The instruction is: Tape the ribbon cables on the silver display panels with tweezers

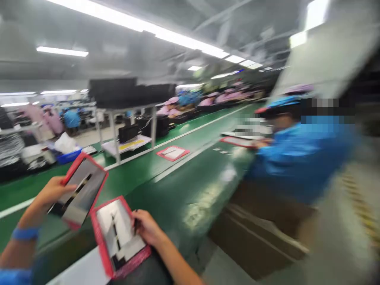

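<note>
My left hand [55,192], with a blue band at the wrist, grips a red-edged flat panel [86,182] by its left side, raised and tilted over the bench. A dark strip crosses the panel's grey face. Lower and to the right lies a second red-edged panel [126,221], pale inside with a dark strip and a black patch near its bottom. My right hand [147,227] is closed at this panel's right edge, with fingers curled. Something small and dark shows at those fingertips, too blurred to name. Shiny pinkish-red wrapping shows along the near edge.
Another red-edged panel [173,152] lies on the green conveyor [204,128]. A metal-legged stand [153,126] bears black boxes. At right, a co-worker in blue [303,158] handles a similar panel [239,141]. A blue bin [69,156] with white material stands at left.
</note>
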